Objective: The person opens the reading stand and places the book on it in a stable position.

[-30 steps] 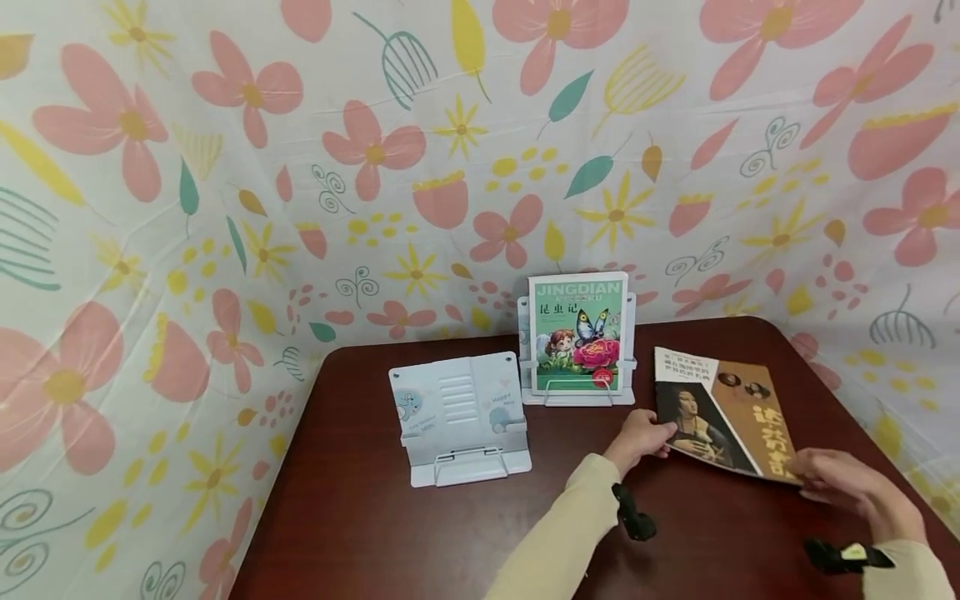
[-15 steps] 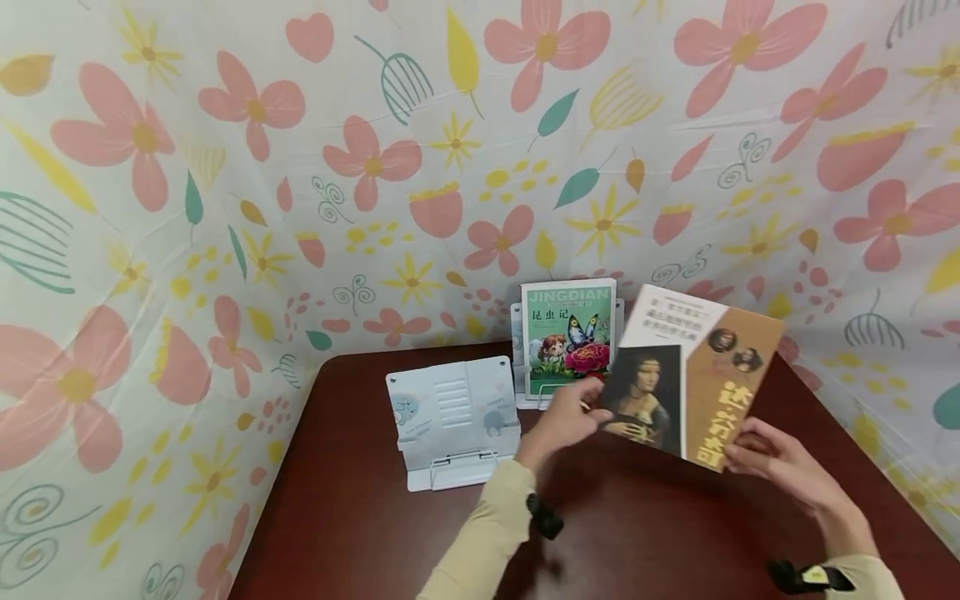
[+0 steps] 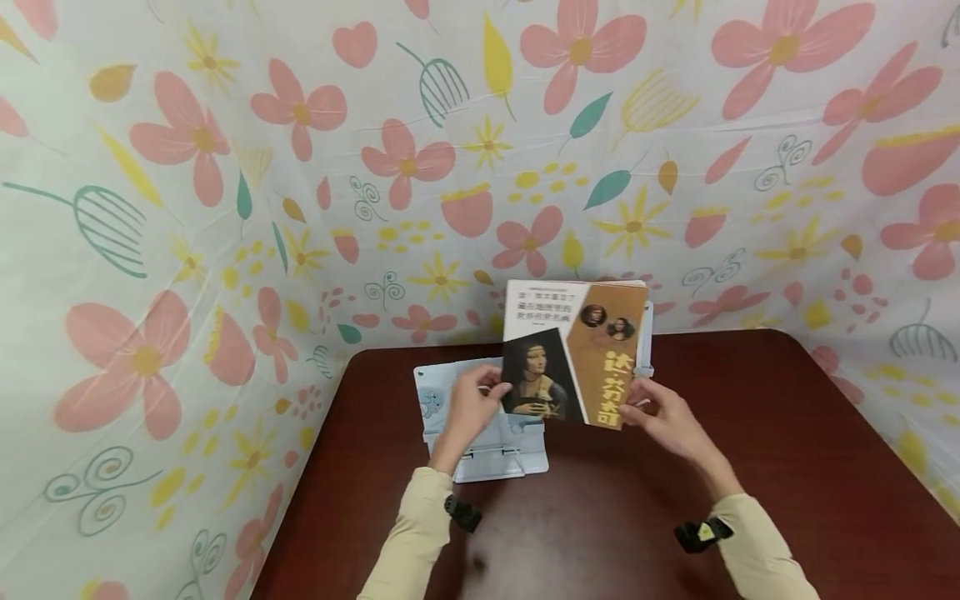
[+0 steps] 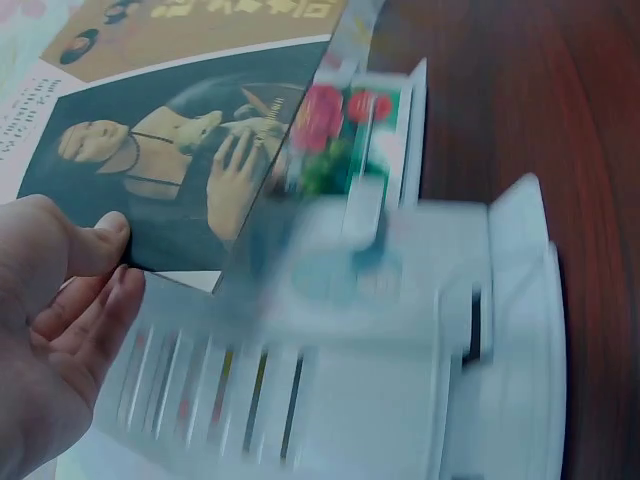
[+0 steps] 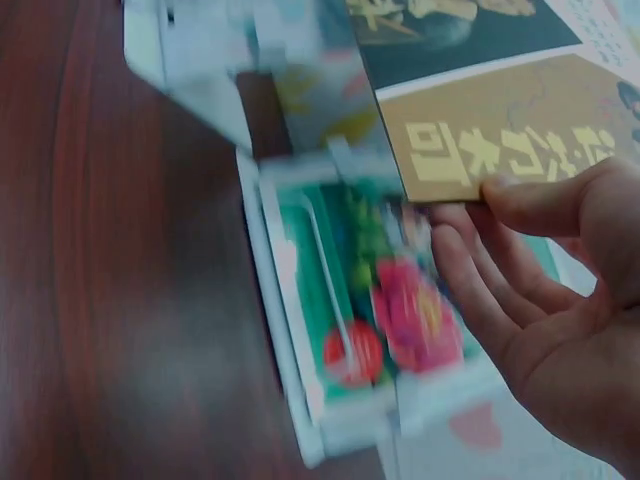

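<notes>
A thin book (image 3: 551, 354) with a white, brown and dark portrait cover is held up above the table, its cover facing the head camera. My left hand (image 3: 474, 408) pinches its lower left edge between thumb and fingers. At the lower right corner, my right hand (image 3: 667, 417) pinches it the same way. Behind and below the left hand stands a pale blue book stand (image 3: 495, 462), partly covered by the book. The green book (image 5: 420, 310) on a second stand is hidden in the head view but shows under the held book in the right wrist view.
The dark red-brown table (image 3: 750, 400) stretches under both arms. A flower-patterned cloth (image 3: 420, 208) hangs along its back and left side. The second stand's edge (image 3: 645, 333) peeks out right of the held book.
Both hands have lifted the book off the right side of the table and carried it left. It now overlaps the green book and part of the near stand in the head view.
</notes>
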Demonstrator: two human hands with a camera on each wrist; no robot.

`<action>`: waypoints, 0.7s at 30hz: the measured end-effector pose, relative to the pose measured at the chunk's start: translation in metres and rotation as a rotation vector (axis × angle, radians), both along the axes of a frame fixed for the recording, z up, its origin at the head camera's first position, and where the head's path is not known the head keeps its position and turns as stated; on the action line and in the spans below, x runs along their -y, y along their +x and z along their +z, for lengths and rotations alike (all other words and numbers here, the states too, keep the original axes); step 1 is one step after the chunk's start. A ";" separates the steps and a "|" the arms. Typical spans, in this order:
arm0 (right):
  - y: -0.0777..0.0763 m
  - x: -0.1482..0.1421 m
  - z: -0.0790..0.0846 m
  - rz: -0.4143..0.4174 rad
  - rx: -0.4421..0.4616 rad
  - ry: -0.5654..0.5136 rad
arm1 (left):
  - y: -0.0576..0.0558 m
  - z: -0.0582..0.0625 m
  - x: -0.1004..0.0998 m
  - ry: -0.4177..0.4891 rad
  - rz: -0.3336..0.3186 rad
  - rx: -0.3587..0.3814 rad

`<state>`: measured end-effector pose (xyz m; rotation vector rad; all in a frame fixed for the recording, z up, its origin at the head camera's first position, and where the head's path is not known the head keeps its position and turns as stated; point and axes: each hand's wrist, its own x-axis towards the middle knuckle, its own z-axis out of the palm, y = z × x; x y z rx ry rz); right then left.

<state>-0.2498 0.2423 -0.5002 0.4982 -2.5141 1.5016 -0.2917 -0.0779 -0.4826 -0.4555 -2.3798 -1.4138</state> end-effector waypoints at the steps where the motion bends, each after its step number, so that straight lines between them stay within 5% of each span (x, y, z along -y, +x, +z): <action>1: -0.004 0.008 0.001 -0.008 -0.008 0.009 | 0.000 -0.001 0.007 0.002 0.034 -0.011; 10: -0.039 0.074 0.006 -0.006 -0.045 0.099 | 0.002 -0.007 0.063 0.039 0.280 0.006; 21: -0.048 0.120 0.007 -0.067 -0.129 0.163 | 0.006 -0.010 0.097 0.026 0.421 0.015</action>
